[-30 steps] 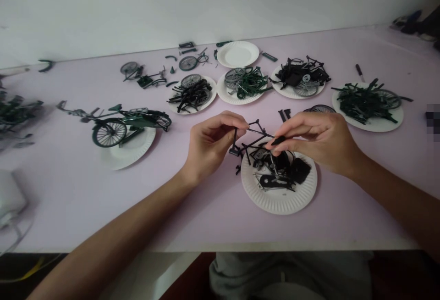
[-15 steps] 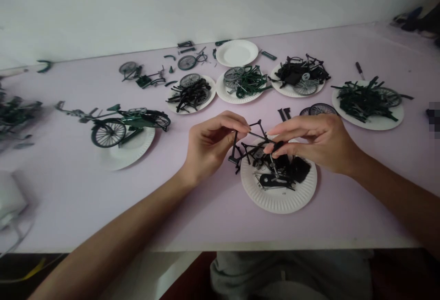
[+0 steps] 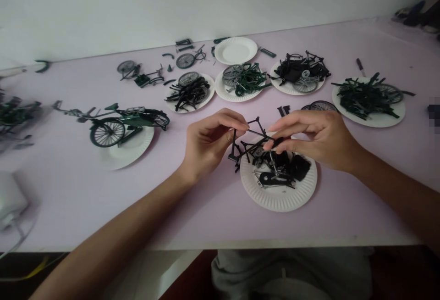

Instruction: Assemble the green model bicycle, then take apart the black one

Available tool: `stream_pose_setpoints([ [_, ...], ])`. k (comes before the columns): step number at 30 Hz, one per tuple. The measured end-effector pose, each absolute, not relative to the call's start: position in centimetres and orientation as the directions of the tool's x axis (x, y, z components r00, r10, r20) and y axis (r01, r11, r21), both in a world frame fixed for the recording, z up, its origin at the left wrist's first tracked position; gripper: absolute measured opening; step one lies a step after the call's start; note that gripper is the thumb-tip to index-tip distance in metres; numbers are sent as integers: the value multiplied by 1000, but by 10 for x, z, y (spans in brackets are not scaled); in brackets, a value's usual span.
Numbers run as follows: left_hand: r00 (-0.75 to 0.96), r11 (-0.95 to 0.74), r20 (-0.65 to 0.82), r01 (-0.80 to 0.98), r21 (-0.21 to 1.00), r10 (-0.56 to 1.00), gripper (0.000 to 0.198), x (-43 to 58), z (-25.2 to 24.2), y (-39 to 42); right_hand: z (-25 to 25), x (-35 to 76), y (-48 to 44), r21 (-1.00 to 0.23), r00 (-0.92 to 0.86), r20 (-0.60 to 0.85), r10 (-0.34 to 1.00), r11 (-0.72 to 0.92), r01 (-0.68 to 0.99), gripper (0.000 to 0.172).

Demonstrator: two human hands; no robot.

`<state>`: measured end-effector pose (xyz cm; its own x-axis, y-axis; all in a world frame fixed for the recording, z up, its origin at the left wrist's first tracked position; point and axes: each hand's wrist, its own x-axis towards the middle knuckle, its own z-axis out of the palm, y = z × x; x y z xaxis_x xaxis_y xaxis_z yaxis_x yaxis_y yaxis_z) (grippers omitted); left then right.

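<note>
My left hand (image 3: 209, 141) pinches the top tube of a small black model bicycle frame (image 3: 248, 141), held just above the left rim of a white paper plate (image 3: 278, 197). My right hand (image 3: 316, 139) is closed on a small black part (image 3: 277, 143) at the frame's right end, thumb and fingers pressed together. Loose black parts, among them a flat chain guard, lie on the plate under my hands.
An assembled green model bicycle (image 3: 117, 123) rests on a paper plate at the left. Several plates of black and green parts (image 3: 369, 98) stand behind my hands, and one bare plate (image 3: 235, 50) stands by the wall. A screwdriver (image 3: 360, 67) lies far right. The table's front edge runs near my body.
My right hand has dipped slightly with the small black part against the frame's right end. The left hand keeps its pinch; the view has shifted a little.
</note>
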<state>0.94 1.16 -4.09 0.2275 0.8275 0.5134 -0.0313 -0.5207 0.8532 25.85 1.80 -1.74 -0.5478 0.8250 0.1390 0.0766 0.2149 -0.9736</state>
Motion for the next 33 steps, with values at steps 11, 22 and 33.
stream_pose_setpoints([
  [11, 247, -573, 554, 8, 820, 795, 11, 7, -39, 11, -18, 258, 19, -960, -554, 161, 817, 261, 106, 15],
  [22, 230, -528, 518, -23, 849, 824, 5, 9, -39, 11, -16, 257, 21, -961, -555, 151, 818, 253, 112, 16],
  [33, 248, -552, 539, -19, 833, 805, 6, 8, -38, 10, -17, 259, 20, -957, -557, 138, 819, 256, 139, 16],
])
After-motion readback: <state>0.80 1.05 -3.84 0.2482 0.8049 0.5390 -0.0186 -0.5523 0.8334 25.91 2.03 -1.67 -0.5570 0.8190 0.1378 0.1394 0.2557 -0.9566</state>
